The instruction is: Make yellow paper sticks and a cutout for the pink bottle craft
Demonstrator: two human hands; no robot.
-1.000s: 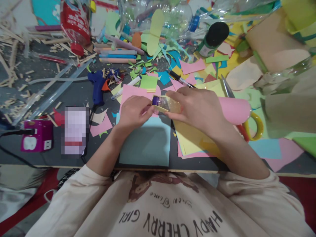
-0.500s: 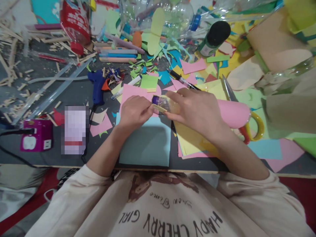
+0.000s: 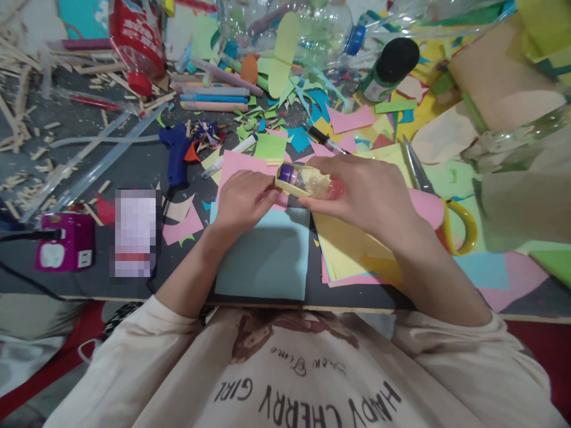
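My right hand (image 3: 357,189) is closed around a small clear bottle (image 3: 310,181) with a purple end to the left and a reddish end by my fingers. A pale yellow paper strip (image 3: 292,189) runs along the bottle's near side and past its purple end. My left hand (image 3: 246,199) is closed, its thumb and finger pinching at the strip's left end; the fingertips are partly hidden. Under the hands lie a pink sheet (image 3: 241,163) and a light blue sheet (image 3: 263,255). A pink curved paper (image 3: 427,208) shows beyond my right wrist.
To the left are a blue glue gun (image 3: 176,151) and a purple box with a cord (image 3: 65,242). Yellow-handled scissors (image 3: 464,226) lie at right near stacked yellow paper (image 3: 343,246). Markers (image 3: 214,98), paper scraps, wooden sticks and plastic bottles (image 3: 140,44) crowd the back.
My right hand has shifted slightly right, and the bottle has turned so its reddish end and more of its side show. The left hand stays nearly in place.
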